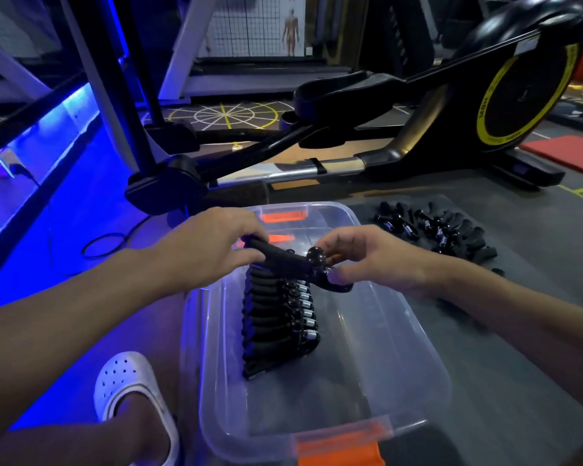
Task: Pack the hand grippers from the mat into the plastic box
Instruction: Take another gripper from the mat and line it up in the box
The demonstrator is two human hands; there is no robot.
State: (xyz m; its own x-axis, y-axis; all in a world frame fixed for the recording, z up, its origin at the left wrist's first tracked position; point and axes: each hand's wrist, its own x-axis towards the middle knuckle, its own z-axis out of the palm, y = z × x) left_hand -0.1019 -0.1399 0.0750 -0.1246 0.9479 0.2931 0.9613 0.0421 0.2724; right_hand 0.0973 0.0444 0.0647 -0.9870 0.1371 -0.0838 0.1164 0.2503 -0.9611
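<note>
A clear plastic box [418, 348] with orange latches sits on the floor in front of me. Inside it, a row of several black hand grippers [276, 327] stands packed side by side. Above the far end of that row I hold one black hand gripper [293, 260]. My left hand [212, 243] grips its foam handle, and my right hand [374, 260] pinches its knob end and lower handle. More hand grippers [435, 230] lie in a loose pile on the dark mat [519, 250] to the right of the box.
A black and yellow elliptical trainer [435, 105] stands just beyond the box. My foot in a white clog [128, 388] is left of the box. A black cable [101, 243] loops on the blue-lit floor. A red mat [572, 153] lies far right.
</note>
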